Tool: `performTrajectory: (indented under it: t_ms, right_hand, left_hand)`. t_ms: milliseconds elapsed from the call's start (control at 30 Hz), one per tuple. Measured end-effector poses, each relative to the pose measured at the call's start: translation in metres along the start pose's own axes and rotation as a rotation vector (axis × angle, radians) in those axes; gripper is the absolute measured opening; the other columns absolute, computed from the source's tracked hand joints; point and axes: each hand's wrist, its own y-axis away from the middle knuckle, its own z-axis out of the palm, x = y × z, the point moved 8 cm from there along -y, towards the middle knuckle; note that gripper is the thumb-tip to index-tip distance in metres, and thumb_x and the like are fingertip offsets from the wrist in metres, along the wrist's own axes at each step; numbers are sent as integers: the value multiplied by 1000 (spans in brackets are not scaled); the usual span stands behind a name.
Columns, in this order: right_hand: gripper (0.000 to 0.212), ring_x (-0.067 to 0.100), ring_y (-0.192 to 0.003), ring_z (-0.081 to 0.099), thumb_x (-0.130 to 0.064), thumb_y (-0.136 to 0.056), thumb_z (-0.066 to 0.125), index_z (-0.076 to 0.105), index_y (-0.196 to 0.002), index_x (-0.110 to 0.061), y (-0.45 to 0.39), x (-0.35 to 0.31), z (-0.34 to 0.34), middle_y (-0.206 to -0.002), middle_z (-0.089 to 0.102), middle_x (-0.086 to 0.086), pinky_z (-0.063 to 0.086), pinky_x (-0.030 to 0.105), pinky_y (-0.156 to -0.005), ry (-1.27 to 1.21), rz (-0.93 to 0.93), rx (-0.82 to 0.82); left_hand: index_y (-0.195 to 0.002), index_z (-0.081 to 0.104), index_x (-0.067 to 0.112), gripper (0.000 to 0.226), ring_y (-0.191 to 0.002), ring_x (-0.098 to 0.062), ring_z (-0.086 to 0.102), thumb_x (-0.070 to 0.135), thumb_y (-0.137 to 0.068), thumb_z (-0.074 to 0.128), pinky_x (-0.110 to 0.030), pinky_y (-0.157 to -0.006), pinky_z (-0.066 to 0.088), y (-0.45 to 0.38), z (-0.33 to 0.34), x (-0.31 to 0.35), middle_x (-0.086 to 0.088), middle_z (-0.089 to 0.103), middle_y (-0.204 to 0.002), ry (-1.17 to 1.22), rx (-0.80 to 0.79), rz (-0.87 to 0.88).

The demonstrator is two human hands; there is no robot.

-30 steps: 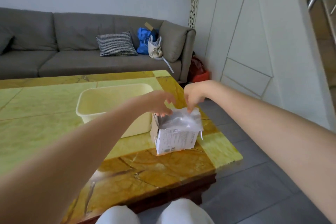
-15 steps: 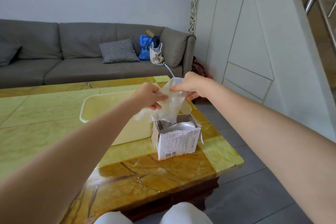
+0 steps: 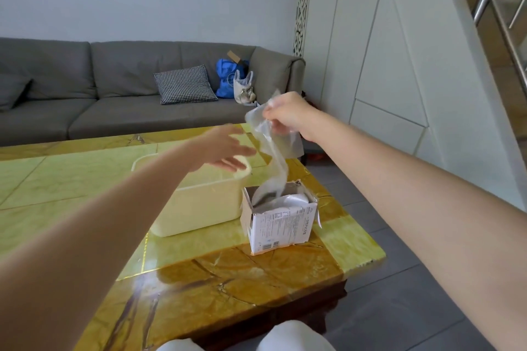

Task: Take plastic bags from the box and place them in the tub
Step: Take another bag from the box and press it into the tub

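Observation:
A small white cardboard box (image 3: 278, 225) with its top torn open stands on the yellow marble table (image 3: 71, 179), right of a cream plastic tub (image 3: 199, 205). My right hand (image 3: 285, 114) pinches a clear plastic bag (image 3: 275, 151) high above the box; the bag's lower end still trails into the box opening. More clear plastic fills the box. My left hand (image 3: 225, 151) hovers over the tub's right rim with fingers spread, holding nothing, just left of the hanging bag.
The table's right edge runs close beside the box, with grey floor tiles (image 3: 413, 308) beyond. A grey sofa (image 3: 114, 94) with a checked cushion and bags stands behind the table. White wall panels rise at the right.
My right hand has lifted the bag higher and to the right, drawing it out of the box. My left hand has let go of the bag and now hangs open over the tub.

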Motion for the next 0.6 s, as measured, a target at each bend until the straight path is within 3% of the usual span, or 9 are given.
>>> performTrajectory:
  t_ms: [67,133,267,333,400,500,533,600]
  right_hand:
    - [18,16,-54,48,-6,-91,53,68,-101,-3,6,-16,20,-67,55,9,48,28,-60,163,-125,-114]
    - [21,15,-56,47,-9,-93,52,70,-105,-7,14,-27,34,-73,57,10,43,23,-55,211,-197,-188]
    - [25,15,-61,51,-22,-91,61,69,-102,0,14,-38,33,-76,62,11,44,27,-63,245,-283,-97]
    - [23,13,-54,49,-20,-90,61,66,-104,-2,13,-39,29,-76,63,8,44,23,-56,218,-296,-53]
    - [19,12,-59,54,-19,-91,59,65,-104,-5,12,-41,23,-94,63,7,44,16,-51,208,-323,-24]
    - [19,16,-106,59,-19,-91,60,68,-101,-6,8,-43,7,-113,64,5,40,19,-81,268,-354,68]
    - [18,16,-110,57,-20,-91,60,68,-100,-6,7,-43,3,-112,66,5,37,20,-84,277,-354,97]
    - [18,15,-93,59,-20,-91,59,68,-97,-6,4,-38,-4,-91,67,1,40,21,-83,273,-348,149]
  left_hand:
    - [-137,38,18,65,-68,-8,69,17,-81,70,-17,-54,55,4,-11,18,2,54,-128,84,52,126]
    - [-129,44,21,52,-65,-2,68,17,-83,68,-12,-48,47,11,-12,27,6,62,-113,132,17,165]
    - [-109,54,14,25,-42,1,52,10,-86,63,-9,-39,37,19,-16,7,3,59,-85,282,12,37]
    - [-94,58,12,9,-41,0,49,10,-87,62,-8,-39,40,22,-14,-3,2,56,-77,324,-13,-5]
    - [-85,59,11,4,-41,0,50,12,-87,62,-9,-40,43,22,-9,-11,2,54,-66,315,-64,-45]
    - [-83,60,9,5,-40,-1,51,13,-87,62,-10,-41,45,22,-14,-26,3,55,-52,266,-74,-119]
    - [-84,61,9,5,-41,-1,53,13,-87,62,-10,-40,45,22,-20,-32,3,57,-52,264,-50,-139]
    - [-84,62,9,5,-42,-1,56,13,-87,62,-10,-40,45,22,-34,-43,2,60,-58,293,9,-161]
